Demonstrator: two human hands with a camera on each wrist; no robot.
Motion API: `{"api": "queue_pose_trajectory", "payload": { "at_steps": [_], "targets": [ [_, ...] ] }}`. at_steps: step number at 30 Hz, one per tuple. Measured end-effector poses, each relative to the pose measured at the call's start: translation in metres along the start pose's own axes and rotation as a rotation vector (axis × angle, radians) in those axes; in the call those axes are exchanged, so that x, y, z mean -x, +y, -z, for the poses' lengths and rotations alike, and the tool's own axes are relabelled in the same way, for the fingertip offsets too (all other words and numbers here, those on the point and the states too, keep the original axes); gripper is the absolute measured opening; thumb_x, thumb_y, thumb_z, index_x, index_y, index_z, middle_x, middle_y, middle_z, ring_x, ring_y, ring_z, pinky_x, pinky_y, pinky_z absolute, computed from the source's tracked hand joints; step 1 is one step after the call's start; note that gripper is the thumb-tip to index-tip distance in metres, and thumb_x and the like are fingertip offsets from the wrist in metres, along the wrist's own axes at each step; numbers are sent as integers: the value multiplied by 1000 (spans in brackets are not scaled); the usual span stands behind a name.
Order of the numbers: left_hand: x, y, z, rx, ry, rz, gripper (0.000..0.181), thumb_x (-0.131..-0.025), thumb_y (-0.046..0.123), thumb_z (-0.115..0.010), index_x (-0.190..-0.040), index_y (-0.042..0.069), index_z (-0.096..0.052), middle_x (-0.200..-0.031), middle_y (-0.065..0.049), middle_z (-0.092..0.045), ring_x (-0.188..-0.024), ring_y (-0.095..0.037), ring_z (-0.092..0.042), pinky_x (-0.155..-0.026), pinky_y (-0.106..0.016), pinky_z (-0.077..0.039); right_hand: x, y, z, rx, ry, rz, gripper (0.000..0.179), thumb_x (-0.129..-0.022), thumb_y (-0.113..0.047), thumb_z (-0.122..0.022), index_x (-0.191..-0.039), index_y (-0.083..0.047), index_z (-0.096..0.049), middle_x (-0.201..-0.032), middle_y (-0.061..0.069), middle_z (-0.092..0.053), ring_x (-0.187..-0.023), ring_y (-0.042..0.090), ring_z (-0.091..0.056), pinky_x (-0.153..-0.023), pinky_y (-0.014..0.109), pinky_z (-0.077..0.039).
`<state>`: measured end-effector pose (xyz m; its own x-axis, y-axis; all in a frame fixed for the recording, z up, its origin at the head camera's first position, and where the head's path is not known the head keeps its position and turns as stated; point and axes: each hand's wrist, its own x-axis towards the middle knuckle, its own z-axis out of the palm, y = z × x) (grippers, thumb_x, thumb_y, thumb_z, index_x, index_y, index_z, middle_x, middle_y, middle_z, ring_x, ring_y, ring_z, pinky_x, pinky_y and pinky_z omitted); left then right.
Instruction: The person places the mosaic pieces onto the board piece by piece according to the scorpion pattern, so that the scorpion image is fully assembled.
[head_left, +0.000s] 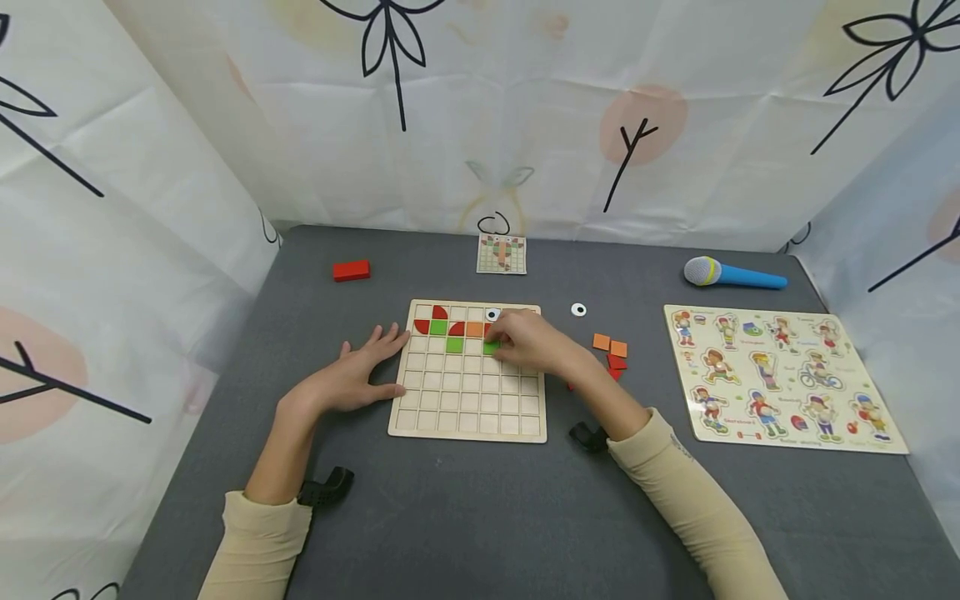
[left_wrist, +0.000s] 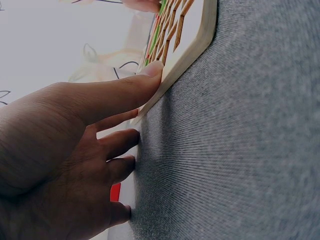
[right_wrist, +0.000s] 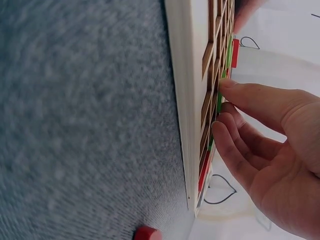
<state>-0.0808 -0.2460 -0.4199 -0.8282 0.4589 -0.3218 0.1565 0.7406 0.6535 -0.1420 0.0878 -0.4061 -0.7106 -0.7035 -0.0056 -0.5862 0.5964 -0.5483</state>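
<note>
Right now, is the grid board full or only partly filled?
Partly filled: the grid board has coloured pieces in upper rows and bare cells below.

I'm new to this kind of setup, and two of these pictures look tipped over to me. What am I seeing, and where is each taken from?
There is no machine: a person works with two bare hands. The wide picture comes from a camera worn on the head; the other two come from a camera on each wrist, so the table looks turned on its side there. On it lie a wooden grid board, a pattern card, a red block, a blue microphone, a picture board and loose small pieces. The left hand touches the grid board's edge; the right hand pinches a green piece at the grid.
</note>
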Motion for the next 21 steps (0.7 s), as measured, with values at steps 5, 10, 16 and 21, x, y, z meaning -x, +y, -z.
{"api": "queue_pose_trajectory", "payload": {
  "at_steps": [5,10,16,21],
  "targets": [
    [0,-1,0,0,-1,-1,94,-102,32,-78,-175,14,-22,-183,-22,-9,-171,-48,0,-126,-83,6,-1,0,-1,-2,-7,-3,20,-94,-1,-77,-113,0,-83,-109,14,-79,-93,23,-70,-85,36,-59],
    [0,0,0,-1,-2,7,94,-102,33,-77,-175,15,-21,-184,-21,-8,-171,-48,1,-127,-83,7,2,3,0,-52,1,-11,20,-94,-3,-77,-114,-1,-83,-110,13,-79,-95,24,-72,-87,37,-60],
    [1,2,1,-3,-3,15,94,-102,33,-77,-175,15,-21,-184,-20,-8,-171,-47,1,-127,-82,7,11,12,9,-111,39,-57,22,-95,-5,-80,-117,-2,-82,-113,12,-80,-97,24,-75,-88,41,-63],
    [1,0,1,-3,-5,14,94,-102,32,-77,-175,14,-21,-184,-20,-8,-171,-47,1,-127,-82,7,23,24,21,-143,76,-140,26,-96,-6,-81,-121,0,-80,-113,16,-80,-98,27,-74,-86,42,-62]
  ]
}}
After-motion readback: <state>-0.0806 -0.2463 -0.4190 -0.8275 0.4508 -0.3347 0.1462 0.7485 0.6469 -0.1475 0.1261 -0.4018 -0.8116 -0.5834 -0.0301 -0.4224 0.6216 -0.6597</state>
